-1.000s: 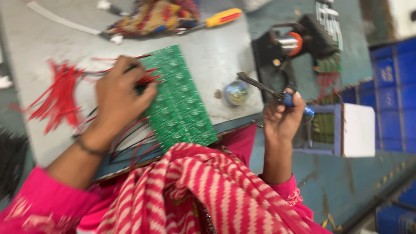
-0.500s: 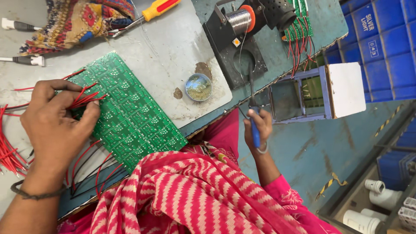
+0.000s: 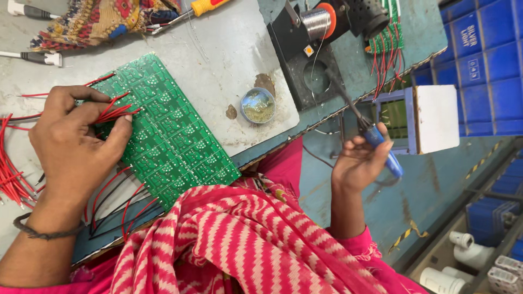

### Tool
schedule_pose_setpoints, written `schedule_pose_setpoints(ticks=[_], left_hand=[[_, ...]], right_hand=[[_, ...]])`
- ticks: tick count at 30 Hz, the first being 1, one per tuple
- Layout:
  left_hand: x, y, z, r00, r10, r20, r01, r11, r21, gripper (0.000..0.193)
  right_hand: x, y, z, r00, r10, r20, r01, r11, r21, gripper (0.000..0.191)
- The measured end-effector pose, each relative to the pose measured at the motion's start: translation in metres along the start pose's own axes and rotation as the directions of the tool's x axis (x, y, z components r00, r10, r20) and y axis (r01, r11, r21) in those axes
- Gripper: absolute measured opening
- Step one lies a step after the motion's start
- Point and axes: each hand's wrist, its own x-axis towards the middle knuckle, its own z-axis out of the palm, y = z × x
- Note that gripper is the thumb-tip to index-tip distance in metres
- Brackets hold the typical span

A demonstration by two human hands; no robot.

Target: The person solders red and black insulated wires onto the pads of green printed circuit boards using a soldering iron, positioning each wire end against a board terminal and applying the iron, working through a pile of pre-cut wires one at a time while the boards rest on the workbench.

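While resting on the surface (image 3: 229, 60) — green circuit board (image 3: 169, 136): flat, at the near edge.
Left hand (image 3: 73, 144): fingers pinching red wires (image 3: 111, 112) against the board.
Right hand (image 3: 359, 163): fingers closed around blue-handled soldering iron (image 3: 376, 139) — off the surface's edge.

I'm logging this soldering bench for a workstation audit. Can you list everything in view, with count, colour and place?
circuit board: one, green, on the grey table, under the left hand
loose wires: a bunch, red, far left edge of the table
soldering iron: one, blue handle, in the right hand, off the table edge
solder spool: one, silvery wire on an orange reel, on the black stand at top
small tin: one, round, right of the board
screwdriver: one, yellow and orange handle, top edge
patterned cloth: one, multicoloured, top left
crates: several, blue, far right
left hand: pinches red wires on the board
right hand: grips the iron
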Motion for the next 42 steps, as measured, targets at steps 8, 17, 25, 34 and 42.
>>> schedule_pose_setpoints(ticks=[8,17,25,34,42], left_hand=[[0.003,-0.001,-0.004,0.999,0.025,-0.037,-0.025,1.0,-0.009,0.019],[-0.004,-0.022,0.003,0.998,0.016,-0.057,-0.024,0.99,-0.138,0.024],[-0.011,-0.034,0.001,0.994,0.004,-0.109,-0.021,0.989,-0.149,0.027],[-0.007,-0.032,-0.004,0.993,-0.021,-0.114,0.002,0.986,-0.165,0.023],[-0.008,-0.037,-0.003,0.993,-0.023,-0.111,0.002,0.983,-0.185,0.024]], right_hand=[[0.014,0.005,0.007,0.818,0.514,0.26,-0.573,0.684,0.451,0.036],[0.008,0.004,0.025,0.754,0.501,0.425,-0.639,0.708,0.3,0.033],[-0.029,0.03,0.109,0.855,-0.035,0.518,0.069,0.996,-0.047,0.03],[-0.067,0.05,0.202,0.685,0.005,0.728,0.334,0.886,-0.321,0.04],[-0.065,0.059,0.207,0.687,0.013,0.727,0.321,0.892,-0.32,0.039]])
